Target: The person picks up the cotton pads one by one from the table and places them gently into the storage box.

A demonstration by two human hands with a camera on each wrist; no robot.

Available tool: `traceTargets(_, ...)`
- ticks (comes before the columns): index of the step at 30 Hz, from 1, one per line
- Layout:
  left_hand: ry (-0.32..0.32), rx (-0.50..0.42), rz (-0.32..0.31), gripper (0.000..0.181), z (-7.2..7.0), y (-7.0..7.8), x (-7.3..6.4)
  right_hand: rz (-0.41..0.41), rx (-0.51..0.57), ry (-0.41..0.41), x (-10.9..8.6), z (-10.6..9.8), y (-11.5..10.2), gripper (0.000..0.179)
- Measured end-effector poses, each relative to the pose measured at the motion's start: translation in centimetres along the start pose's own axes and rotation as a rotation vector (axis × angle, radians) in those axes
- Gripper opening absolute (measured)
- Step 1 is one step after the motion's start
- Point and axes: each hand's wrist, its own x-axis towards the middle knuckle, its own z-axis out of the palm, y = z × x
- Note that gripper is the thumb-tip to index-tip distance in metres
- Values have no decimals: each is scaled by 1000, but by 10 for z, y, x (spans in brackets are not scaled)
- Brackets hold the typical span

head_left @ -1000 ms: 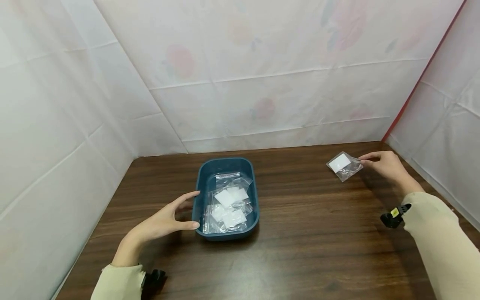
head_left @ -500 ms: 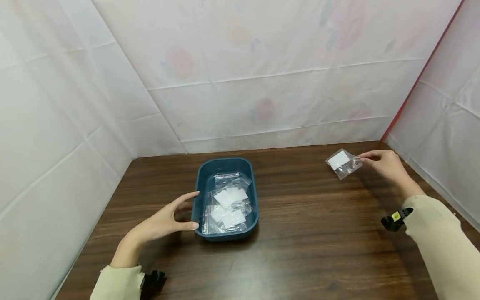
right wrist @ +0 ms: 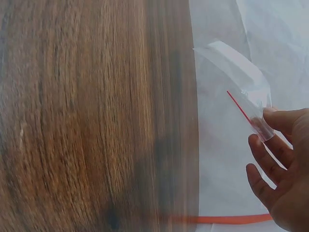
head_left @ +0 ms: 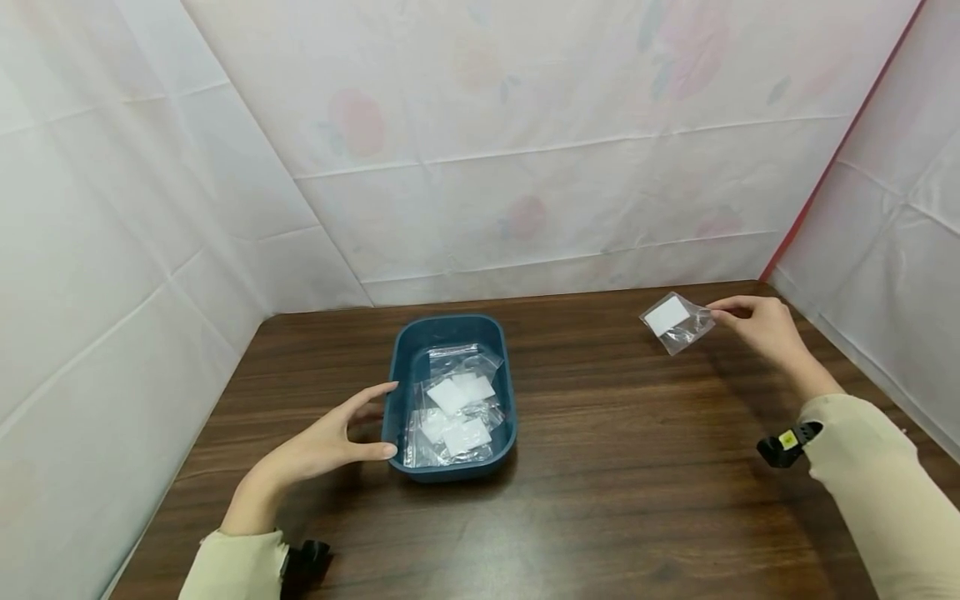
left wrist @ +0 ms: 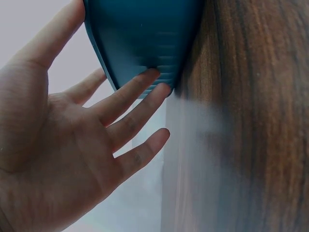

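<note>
A dark blue plastic bin (head_left: 513,417) stands left of the table's middle, with several clear zip-lock bags holding white cards (head_left: 467,437) heaped inside. At its left side my left hand (head_left: 322,446) rests with fingers spread; thumb and index reach the rim, and in the left wrist view other fingertips (left wrist: 152,73) touch the outer wall. Over the table's far right part, my right hand (head_left: 765,329) pinches one clear zip-lock bag (head_left: 678,323) by its right corner. A white card (head_left: 667,317) lies inside that bag. The right wrist view shows the bag's red seal line (right wrist: 238,105) between thumb and fingers.
The brown wood-grain table (head_left: 600,500) is bounded by white fabric walls (head_left: 525,167) at the back, left and right. A red strip (head_left: 806,208) marks the back right corner. Both wrists carry black camera mounts (head_left: 780,450).
My right hand has drifted slightly left and toward the back wall, carrying the pinched zip-lock bag with it. The left hand and the bin stay in place.
</note>
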Motion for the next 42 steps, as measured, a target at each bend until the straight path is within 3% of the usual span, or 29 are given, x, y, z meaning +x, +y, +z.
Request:
traceTargets(16,3,8,4,83,-1,-1,-1,-59,52,64,-3,9,-32,28)
traceTargets(31,1,0,3,83,-1,0,-2,-72,144,50,-7,20,-67,26)
traceTargets(42,-1,-7,-6,84,0,2,-3,-141,210,75,-7,39,-90,20)
